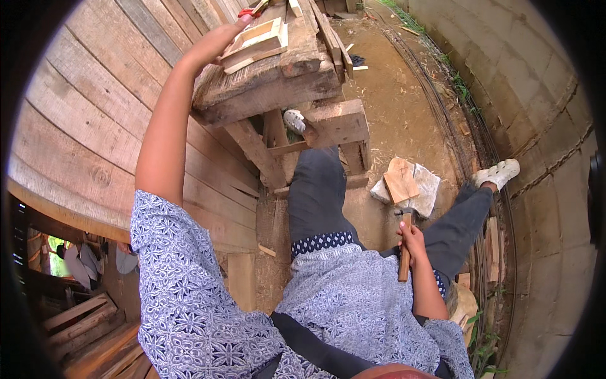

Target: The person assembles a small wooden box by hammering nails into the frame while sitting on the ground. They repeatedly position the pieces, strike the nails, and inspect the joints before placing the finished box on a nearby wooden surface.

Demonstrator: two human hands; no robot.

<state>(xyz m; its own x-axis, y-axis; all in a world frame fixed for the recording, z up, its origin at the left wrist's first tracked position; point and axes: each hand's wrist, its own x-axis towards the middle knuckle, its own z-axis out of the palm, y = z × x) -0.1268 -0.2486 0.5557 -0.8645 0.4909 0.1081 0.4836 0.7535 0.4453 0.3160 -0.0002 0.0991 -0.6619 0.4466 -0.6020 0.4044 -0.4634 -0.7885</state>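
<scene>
A small rectangular wooden frame (255, 45) lies on the thick, rough workbench (265, 88) ahead of me. My left hand (218, 45) spans its left side, one finger stretched toward the far corner and another digit at the near corner. Some of its fingers are hidden. Just beyond that fingertip is a red object (246, 12), too small to make out. My right hand (413, 242) is closed around the wooden handle of a hammer (404, 259), held beside my right thigh with the head uppermost.
Long boards (328, 38) line the bench's right side. A wood block (401, 179) rests on a pale stone slab (427, 189) beyond the hammer. Plank wall (95, 114) stands left, block wall (543, 76) right. Thin rods (435, 95) run along the right wall's foot.
</scene>
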